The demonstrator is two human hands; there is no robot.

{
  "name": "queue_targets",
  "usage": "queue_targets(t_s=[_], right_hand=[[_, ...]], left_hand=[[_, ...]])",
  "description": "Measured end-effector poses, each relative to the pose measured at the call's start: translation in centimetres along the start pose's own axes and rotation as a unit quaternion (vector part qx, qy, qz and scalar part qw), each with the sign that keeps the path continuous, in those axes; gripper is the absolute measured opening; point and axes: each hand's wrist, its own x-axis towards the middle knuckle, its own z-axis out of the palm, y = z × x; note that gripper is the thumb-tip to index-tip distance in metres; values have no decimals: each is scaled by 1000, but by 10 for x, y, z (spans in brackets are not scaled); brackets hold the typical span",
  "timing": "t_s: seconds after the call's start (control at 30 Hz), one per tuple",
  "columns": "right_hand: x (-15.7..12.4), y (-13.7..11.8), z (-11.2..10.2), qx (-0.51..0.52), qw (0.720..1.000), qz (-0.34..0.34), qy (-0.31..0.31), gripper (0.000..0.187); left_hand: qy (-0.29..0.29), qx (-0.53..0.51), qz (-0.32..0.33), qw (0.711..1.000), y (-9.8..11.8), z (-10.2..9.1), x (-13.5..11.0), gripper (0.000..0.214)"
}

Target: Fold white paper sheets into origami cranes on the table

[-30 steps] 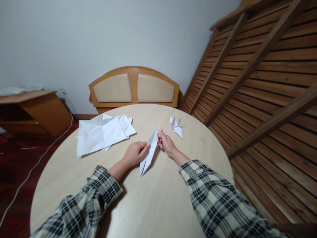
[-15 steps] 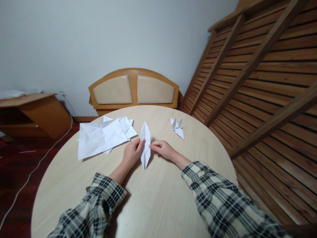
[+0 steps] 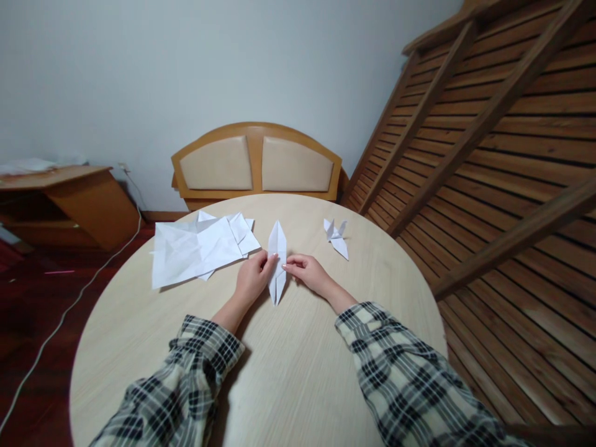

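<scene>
A long diamond of folded white paper [image 3: 278, 239] is held upright in front of me, its lower half split down the middle. My left hand [image 3: 254, 273] grips its left edge, with the thumb across the front face. At the right edge, my right hand [image 3: 307, 272] pinches the paper between thumb and fingers near its middle. Beyond my right hand, a finished-looking white origami crane [image 3: 336, 234] rests on the table. Several creased white sheets [image 3: 186, 251] lie overlapping to the left of my left hand.
The round pale wooden table [image 3: 288, 372] bears all the paper. Behind it stands a headboard [image 3: 256, 161] with two cream panels. A slatted wooden frame [image 3: 503, 143] leans at the right. On the left are a brown desk [image 3: 93, 208] and a white cable [image 3: 79, 301].
The view has shifted slightly, moving the surroundings a little. Both hands keep their hold on the folded paper, and the right fingertips sit slightly differently along its edge.
</scene>
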Motion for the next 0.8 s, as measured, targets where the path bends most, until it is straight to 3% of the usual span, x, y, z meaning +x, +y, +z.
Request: queue_targets(t_s=[0.23, 0.5, 0.8], right_hand=[[4, 2, -3, 7, 1000, 3, 20, 31], [-1, 0, -3, 9, 999, 1, 37, 34], [-5, 3, 6, -34, 988, -111, 104, 20]], left_hand=[[-51, -82, 22, 995, -3, 2, 0, 28], [-70, -202, 5, 977, 2, 9, -3, 31], [-45, -192, 9, 980, 5, 6, -6, 25]])
